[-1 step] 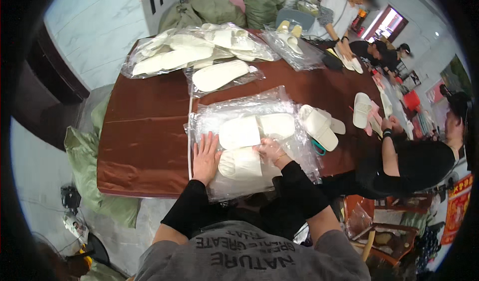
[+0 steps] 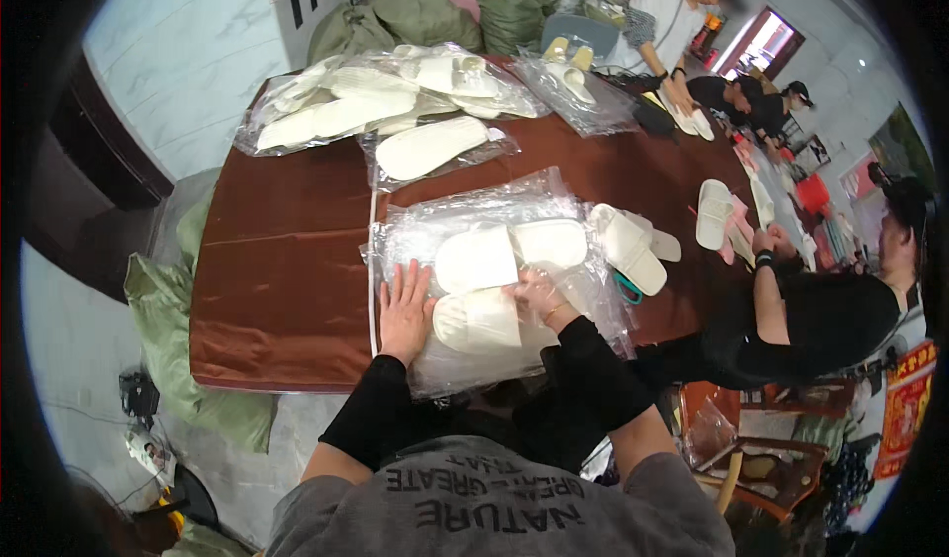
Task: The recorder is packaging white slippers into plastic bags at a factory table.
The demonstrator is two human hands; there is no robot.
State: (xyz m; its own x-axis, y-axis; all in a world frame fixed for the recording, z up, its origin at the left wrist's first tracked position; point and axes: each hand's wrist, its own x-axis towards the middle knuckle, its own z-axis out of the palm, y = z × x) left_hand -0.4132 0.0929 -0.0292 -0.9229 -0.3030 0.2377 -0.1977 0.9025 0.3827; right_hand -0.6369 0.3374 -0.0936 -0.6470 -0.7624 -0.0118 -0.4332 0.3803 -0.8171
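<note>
A pair of cream slippers lies on a stack of clear plastic bags [image 2: 474, 201] in front of me. The upper slipper [image 2: 476, 260] lies just beyond the lower slipper [image 2: 476, 321]. My left hand [image 2: 404, 310] is flat on the bags with its fingers spread, beside the left end of the lower slipper. My right hand [image 2: 540, 295] is at that slipper's right end, its fingers bent at the edge near the strap. Clear film seems to lie over part of the right hand, and its fingertips are partly hidden.
More cream slippers [image 2: 634, 249] lie to the right, beside teal scissors handles [image 2: 627, 288]. Bagged slippers [image 2: 381, 102] are heaped at the far side of the brown table [image 2: 282, 260]. A co-worker in black [image 2: 811, 305] sits at the right; another in white [image 2: 657, 23] stands beyond.
The lower slipper has shifted slightly right, and its left end looks smoother. Both hands stay in nearly the same places. The whole view has moved a little.
</note>
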